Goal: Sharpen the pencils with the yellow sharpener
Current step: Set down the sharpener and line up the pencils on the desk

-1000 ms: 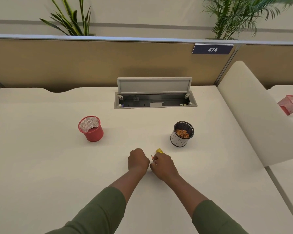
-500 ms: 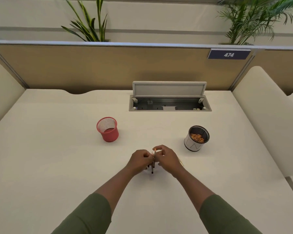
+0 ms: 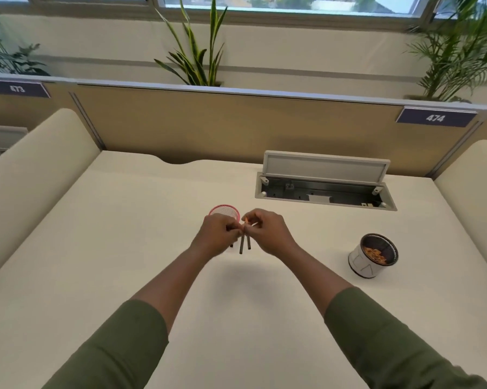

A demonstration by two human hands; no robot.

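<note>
Above the desk (image 3: 124, 248), left hand (image 3: 217, 234) and right hand (image 3: 267, 231) curled together, fingers pinching dark pencils (image 3: 245, 244) that hang down between them, red cup (image 3: 224, 211) just behind, sharpener unseen.

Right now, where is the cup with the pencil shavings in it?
In the head view, the shavings cup stands on the desk to the right of the right hand, nearer than the open cable hatch.
</note>
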